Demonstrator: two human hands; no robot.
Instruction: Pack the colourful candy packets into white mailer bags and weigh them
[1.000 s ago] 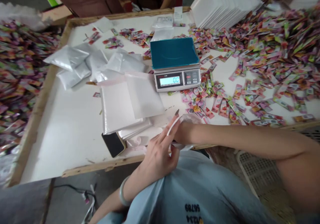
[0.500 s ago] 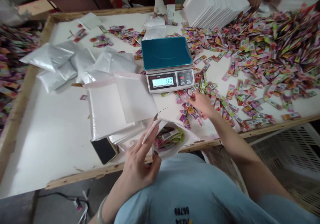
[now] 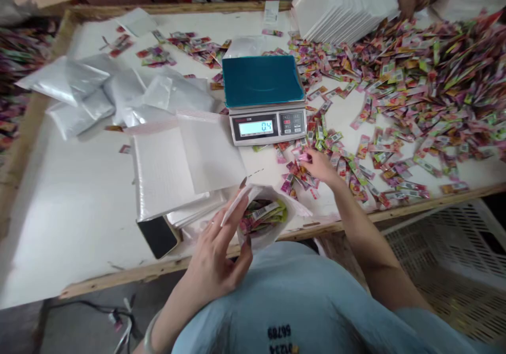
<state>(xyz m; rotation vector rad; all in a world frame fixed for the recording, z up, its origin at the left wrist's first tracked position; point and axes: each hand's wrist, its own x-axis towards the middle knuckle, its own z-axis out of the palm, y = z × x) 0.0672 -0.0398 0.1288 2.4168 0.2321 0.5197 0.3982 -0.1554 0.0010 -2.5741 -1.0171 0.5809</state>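
My left hand point(image 3: 223, 243) grips the rim of a white mailer bag point(image 3: 290, 214), whose mouth gapes at the table's front edge. Several small colourful sachets point(image 3: 263, 213) lie inside it. In front of the scale, my right hand point(image 3: 318, 165) has its fingers closed on a pink sachet point(image 3: 302, 157), just above loose sachets point(image 3: 298, 177). The digital scale point(image 3: 269, 125) reads about 0.4, and its blue pan point(image 3: 263, 80) bears nothing. To the left of the bag lie flat white mailers point(image 3: 162, 169), with a dark phone point(image 3: 158, 236) partly under them.
Filled silvery bags point(image 3: 75, 80) pile up at the left. A large heap of sachets point(image 3: 435, 80) covers the right side, beside a stack of white mailers point(image 3: 340, 6). Another person's hands point(image 3: 407, 1) are at the back right. A white plastic crate point(image 3: 446, 254) stands below.
My right hand has closed on a pink sachet and shifted slightly down. The scale reading went from 0.0 to 0.4. The gloved hands at the back have left view.
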